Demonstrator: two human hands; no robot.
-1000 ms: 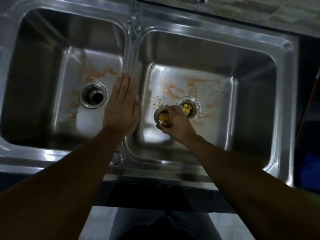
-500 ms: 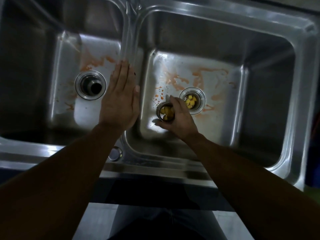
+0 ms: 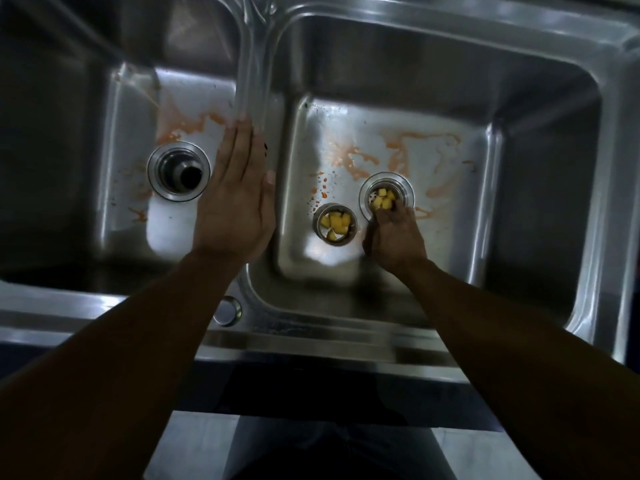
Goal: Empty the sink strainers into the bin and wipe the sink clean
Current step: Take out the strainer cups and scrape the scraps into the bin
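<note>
A double steel sink [image 3: 450, 39] has orange stains on both basin floors. A loose strainer [image 3: 335, 223] with yellow food bits stands on the right basin floor, with no hand on it. Just right of it, a second strainer [image 3: 386, 195] with yellow bits sits in the right drain. My right hand [image 3: 394, 237] reaches into that basin, its fingertips bunched on this strainer's near rim. My left hand [image 3: 235, 202] lies flat, fingers together, on the divider between the basins. The left drain [image 3: 179, 170] holds no strainer.
A round metal cap [image 3: 227, 310] sits on the front rim near the divider. The sink's front edge [image 3: 311, 348] runs across below my forearms, with pale floor tiles under it. No bin is in view.
My right hand let go of the loose strainer on the basin floor and moved right to the strainer in the drain. The view shifted closer; my left hand stayed on the divider.
</note>
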